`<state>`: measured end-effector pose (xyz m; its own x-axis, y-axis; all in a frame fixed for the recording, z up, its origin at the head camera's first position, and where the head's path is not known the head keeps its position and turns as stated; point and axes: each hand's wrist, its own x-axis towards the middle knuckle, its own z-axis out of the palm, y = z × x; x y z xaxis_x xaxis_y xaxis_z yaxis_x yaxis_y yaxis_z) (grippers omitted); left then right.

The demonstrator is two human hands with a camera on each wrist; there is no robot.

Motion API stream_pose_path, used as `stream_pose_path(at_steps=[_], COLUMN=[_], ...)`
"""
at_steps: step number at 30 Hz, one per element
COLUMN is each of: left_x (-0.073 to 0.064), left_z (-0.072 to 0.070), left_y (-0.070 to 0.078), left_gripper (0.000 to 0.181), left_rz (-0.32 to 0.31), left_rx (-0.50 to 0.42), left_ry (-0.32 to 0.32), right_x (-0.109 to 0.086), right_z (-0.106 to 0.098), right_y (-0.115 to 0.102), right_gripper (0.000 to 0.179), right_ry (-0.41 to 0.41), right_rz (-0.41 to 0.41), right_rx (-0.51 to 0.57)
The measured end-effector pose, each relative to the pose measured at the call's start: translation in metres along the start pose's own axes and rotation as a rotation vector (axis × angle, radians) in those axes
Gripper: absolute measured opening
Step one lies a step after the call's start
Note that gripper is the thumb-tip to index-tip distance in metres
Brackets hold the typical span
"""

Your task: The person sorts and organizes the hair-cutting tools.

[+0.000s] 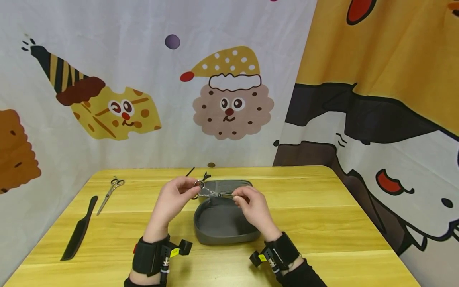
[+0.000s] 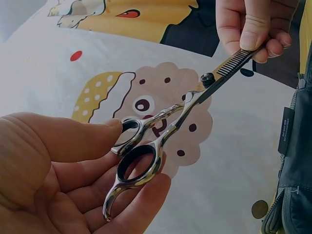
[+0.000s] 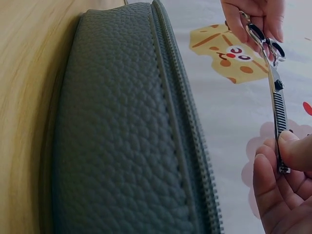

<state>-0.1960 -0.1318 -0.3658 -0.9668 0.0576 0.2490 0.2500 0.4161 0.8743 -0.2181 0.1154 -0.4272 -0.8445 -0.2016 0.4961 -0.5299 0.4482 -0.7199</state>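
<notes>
Landmark: I take the grey zip case [image 1: 227,239] as reference; it lies unzipped on the desk [image 1: 322,223], its lid folded back on the far side.
Thinning scissors: I find the thinning scissors [image 2: 192,100] raised above the case, near the line between tray and lid, handle rings towards the case's left, toothed blade towards its right.
Left hand: The left hand [image 1: 175,201] is up by the case's left rear corner, wrist rising from the near side, thumb laid at one ring and fingers under the other; I record this grip as clamped on the handles.
Right hand: The right hand [image 1: 254,207] reaches over the case's right rim, fingers bent; I record this grip as pinched on the blades near the tip, thumb against fingers.
Second scissors: A silver pair of scissors [image 1: 108,194] lies well to the left of the case.
Comb: A black comb [image 1: 80,231] with a handle lies left of the case, nearer the person than the second scissors.
Clip: A small black clip [image 1: 206,176] shows just behind the lid's left part, beside a thin dark rod [image 1: 190,171].
Obstruction: In my head view, the right hand covers part of the case's right rim.
Backdrop: A printed cloth [image 1: 172,135] hangs beyond the case.
</notes>
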Motion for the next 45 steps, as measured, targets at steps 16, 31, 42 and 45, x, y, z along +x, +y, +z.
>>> stream_pose_path(at_steps=[16, 31, 42, 45], left_x=[0.002, 0.004, 0.006, 0.007], left_z=[0.004, 0.007, 0.007, 0.005], left_y=[-0.005, -0.005, -0.007, -0.009], left_gripper=[0.013, 0.009, 0.008, 0.009], left_rz=[-0.02, -0.015, -0.009, -0.009], left_rx=[-0.037, -0.081, -0.13, -0.118], left_ry=[0.028, 0.086, 0.107, 0.115], right_x=[0.0, 0.002, 0.008, 0.009], right_z=[-0.001, -0.007, -0.018, -0.02], right_y=[0.001, 0.002, 0.004, 0.004], right_gripper=[0.01, 0.011, 0.03, 0.034], right_ry=[0.02, 0.035, 0.024, 0.015], right_rz=[-0.06, -0.083, -0.049, -0.031], right_rx=[-0.063, 0.015, 0.064, 0.085])
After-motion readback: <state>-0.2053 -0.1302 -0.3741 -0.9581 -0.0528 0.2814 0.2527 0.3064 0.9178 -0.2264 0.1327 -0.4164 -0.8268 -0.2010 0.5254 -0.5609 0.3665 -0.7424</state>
